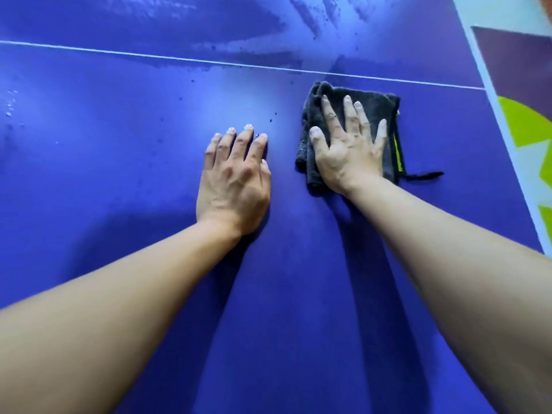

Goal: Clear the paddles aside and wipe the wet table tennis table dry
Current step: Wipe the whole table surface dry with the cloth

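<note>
head view | your right hand (348,150) presses flat, fingers spread and straight, on the folded dark grey cloth (373,115) | your left hand (234,182) rests flat, fingers released, on the blue table tennis table (119,174) | water streaks (209,28) beyond the white line (149,56)

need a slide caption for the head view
Right hand presses a folded dark cloth on the wet blue table tennis table; left hand rests flat beside it.

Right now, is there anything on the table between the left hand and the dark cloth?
Nothing but a bare strip of blue table separates the left hand from the cloth, which the right hand presses flat, in the head view.
</note>
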Demonstrator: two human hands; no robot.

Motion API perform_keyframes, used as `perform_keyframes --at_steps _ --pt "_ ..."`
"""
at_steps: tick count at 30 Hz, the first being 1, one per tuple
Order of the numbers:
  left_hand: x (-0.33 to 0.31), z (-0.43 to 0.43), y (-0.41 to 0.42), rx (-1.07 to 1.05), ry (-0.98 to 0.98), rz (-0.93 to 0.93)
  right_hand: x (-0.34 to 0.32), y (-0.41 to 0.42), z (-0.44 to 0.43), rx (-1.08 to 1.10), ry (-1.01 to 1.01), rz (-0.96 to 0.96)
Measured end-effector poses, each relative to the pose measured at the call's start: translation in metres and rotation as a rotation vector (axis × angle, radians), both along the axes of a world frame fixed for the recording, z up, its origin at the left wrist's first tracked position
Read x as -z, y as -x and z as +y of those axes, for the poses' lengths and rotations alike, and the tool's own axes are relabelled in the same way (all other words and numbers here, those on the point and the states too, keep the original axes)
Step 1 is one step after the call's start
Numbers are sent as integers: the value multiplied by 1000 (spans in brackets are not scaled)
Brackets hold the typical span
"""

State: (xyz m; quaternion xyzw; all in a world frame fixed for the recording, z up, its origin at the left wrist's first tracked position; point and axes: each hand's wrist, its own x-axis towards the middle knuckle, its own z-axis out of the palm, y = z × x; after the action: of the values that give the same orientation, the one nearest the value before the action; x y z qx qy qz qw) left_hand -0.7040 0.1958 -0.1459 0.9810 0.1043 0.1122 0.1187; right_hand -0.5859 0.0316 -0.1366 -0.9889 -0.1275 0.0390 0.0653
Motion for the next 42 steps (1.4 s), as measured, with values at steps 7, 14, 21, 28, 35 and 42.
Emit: perform_keyframes --at_steps 7,14,21,28,35,42 --pt "-11 -2 43 3 62 -130 -1 137 -9 -73 -55 0" --pt "-18 -60 270 -60 80 37 0 291 -33 -130 -89 -27" --pt "-16 -84 441 -96 63 86 -2 451 -74 -173 -144 -35" --pt "-17 -78 494 -39 131 166 -4 557 -99 -199 -110 -17" --pt "-25 -77 481 -123 142 96 -5 547 -96 -198 -87 -36" --pt "-27 -37 430 -173 176 -22 3 486 -60 -226 -123 -104"
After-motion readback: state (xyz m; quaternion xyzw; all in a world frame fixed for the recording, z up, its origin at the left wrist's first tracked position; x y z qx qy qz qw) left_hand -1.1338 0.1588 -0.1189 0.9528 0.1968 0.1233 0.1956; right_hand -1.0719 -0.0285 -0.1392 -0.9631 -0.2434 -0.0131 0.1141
